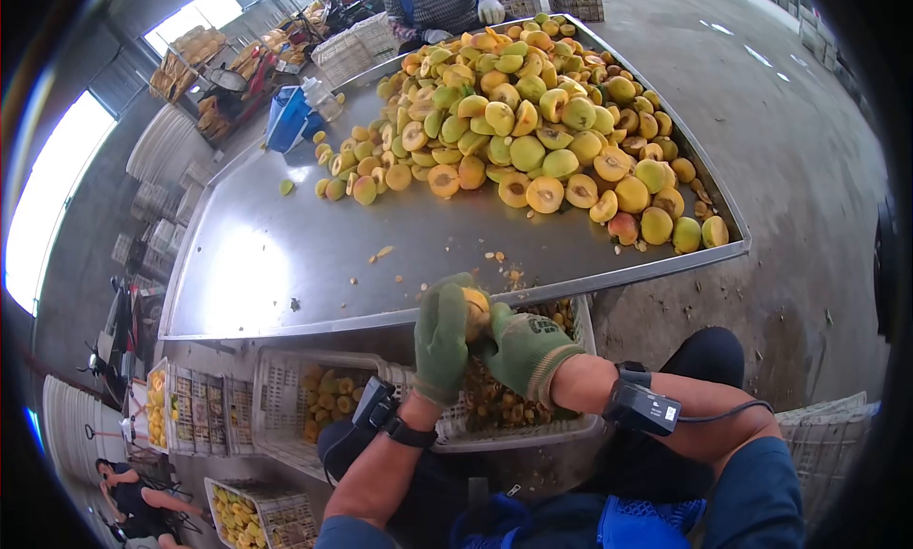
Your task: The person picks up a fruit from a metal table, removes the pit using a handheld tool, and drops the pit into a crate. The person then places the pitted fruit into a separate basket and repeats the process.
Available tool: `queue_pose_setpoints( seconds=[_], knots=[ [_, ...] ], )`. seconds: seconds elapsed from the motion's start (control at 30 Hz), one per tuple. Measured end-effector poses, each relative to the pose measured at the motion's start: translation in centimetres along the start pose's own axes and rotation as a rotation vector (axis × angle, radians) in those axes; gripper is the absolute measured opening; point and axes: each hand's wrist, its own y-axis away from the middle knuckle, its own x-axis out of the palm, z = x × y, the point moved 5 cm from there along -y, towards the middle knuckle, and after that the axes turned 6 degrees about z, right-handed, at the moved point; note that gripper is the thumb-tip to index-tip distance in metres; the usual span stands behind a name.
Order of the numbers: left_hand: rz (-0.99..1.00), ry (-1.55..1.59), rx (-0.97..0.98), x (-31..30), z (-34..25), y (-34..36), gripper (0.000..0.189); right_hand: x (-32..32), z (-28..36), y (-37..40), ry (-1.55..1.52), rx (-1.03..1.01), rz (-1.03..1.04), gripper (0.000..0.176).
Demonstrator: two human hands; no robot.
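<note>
In gloved fingers, my left hand [440,345] grips a yellow peach [475,313] just past the near edge of the metal table [333,254]. My right hand [529,347], also in a green glove, is closed right beside the fruit, its fingertips close against it. Whatever those right fingers hold is hidden. Below both hands sits a white crate [533,439] with brown and yellow fruit scraps. A large heap of peaches [504,121], some whole and some halved, covers the far right of the tabletop.
Left of the scrap crate stands another crate [276,397] with peach pieces. More filled crates [271,516] are at lower left. A blue container [288,119] and a clear bottle [321,99] stand at the table's far left. Across the table is a gloved person [442,7].
</note>
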Motion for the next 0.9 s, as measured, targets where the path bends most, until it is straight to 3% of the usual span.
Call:
queue_pose_setpoints(
  seconds=[0.23,0.33,0.43,0.63,0.7,0.8,0.83,0.9],
  knots=[
    [-0.071,-0.242,0.242,0.7,-1.4,0.8,0.044,0.5,0.5,-0.4,-0.118,-0.149,0.139,0.027],
    [0.041,-0.342,0.384,1.0,-2.6,1.5,0.047,-1.9,1.0,1.4,-0.565,0.281,0.691,0.028],
    [0.246,-0.152,0.312,0.6,-1.8,1.7,0.051,-3.2,0.5,1.8,-0.652,0.224,0.880,0.026],
    [0.216,-0.147,0.486,0.9,-2.7,2.9,0.046,-0.6,-0.5,2.1,-1.175,0.107,1.352,0.024],
    [0.169,-0.073,0.377,1.3,-2.7,3.1,0.049,0.8,-0.8,2.3,-1.365,0.108,1.503,0.025],
    [0.087,0.238,0.087,1.1,-2.5,3.0,0.055,1.1,-1.1,2.2,-1.382,-0.022,1.534,0.029],
    [0.054,0.365,-0.026,0.7,-2.3,2.8,0.058,0.8,-0.9,2.3,-1.201,-0.110,1.404,0.033],
    [0.038,0.264,-0.063,-0.5,-3.0,2.2,0.061,-0.7,0.5,3.2,-0.836,-0.293,1.154,0.045]
  ],
)
